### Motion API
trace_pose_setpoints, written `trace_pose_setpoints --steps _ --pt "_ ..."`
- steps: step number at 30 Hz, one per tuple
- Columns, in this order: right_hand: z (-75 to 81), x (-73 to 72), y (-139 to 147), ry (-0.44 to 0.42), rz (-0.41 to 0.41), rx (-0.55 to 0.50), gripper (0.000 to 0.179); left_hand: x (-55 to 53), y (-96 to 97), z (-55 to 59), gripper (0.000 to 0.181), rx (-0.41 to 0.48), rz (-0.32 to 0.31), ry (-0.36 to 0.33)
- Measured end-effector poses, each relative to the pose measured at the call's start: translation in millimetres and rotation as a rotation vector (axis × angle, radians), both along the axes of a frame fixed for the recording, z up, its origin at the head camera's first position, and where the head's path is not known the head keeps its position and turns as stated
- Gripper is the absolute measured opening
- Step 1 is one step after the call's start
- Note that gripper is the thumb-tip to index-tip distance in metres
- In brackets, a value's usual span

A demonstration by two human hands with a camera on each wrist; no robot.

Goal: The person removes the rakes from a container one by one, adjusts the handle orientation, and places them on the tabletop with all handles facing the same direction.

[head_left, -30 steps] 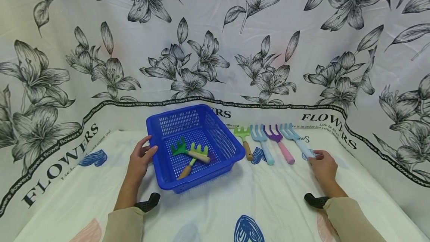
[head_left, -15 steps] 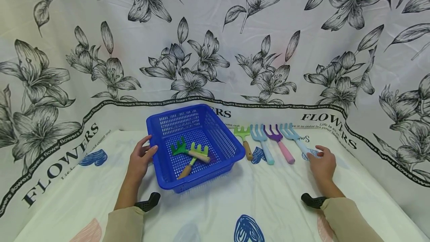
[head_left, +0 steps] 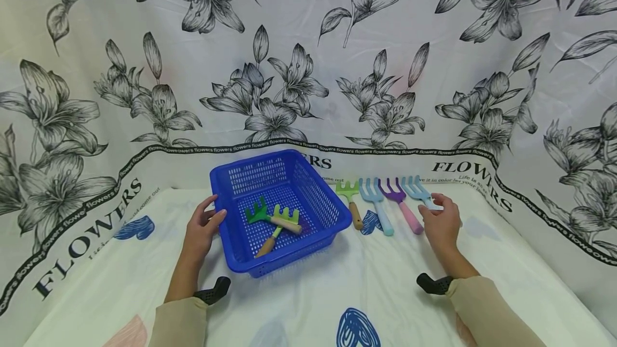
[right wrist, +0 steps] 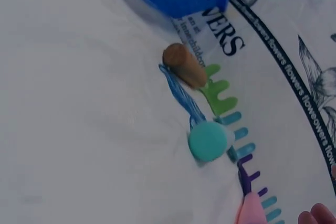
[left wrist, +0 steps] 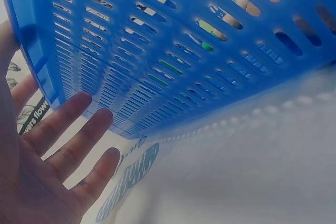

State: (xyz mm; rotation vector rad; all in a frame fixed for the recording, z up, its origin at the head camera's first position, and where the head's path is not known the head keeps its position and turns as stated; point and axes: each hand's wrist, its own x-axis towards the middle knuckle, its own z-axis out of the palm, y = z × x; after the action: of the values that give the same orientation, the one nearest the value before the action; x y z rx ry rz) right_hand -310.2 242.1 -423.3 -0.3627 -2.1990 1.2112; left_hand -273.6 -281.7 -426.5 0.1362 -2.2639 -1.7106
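Note:
The rim of a blue plastic basket [head_left: 284, 261] is held by my left hand [head_left: 201, 225], thumb and index at the rim. In the left wrist view several fingers [left wrist: 79, 135] extend beneath the wall. Inside the basket lie a dark green hand rake [head_left: 259, 212] and a lime one [head_left: 276, 232], crossed. My right hand [head_left: 442, 224] straddles the handle of the rightmost light blue hand fork [head_left: 418, 190], partly hiding it; a gap shows between thumb and fingers. Left of it are a purple fork with pink handle [head_left: 409, 218], another light blue fork [head_left: 378, 208] and a green rake with wooden handle [head_left: 354, 210].
A white patterned cloth [head_left: 299, 309] covers the table. Behind it hangs a flower-printed curtain [head_left: 289, 15], close to the tines of the laid-out tools. A black wrist device [head_left: 212, 291] sits at the left cuff, another [head_left: 434, 284] at the right.
My right hand lets go of the handle end of the rightmost light blue fork, then moves left and forward along the handle toward its neck. The left hand and basket stay put.

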Motion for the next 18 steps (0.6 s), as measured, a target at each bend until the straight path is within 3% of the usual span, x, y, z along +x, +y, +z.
trace_pose_setpoints --steps 18 --pt "35.4 8.3 -60.8 0.032 0.309 -0.032 0.047 -0.8 -0.8 -2.2 0.067 0.018 -0.011 0.023"
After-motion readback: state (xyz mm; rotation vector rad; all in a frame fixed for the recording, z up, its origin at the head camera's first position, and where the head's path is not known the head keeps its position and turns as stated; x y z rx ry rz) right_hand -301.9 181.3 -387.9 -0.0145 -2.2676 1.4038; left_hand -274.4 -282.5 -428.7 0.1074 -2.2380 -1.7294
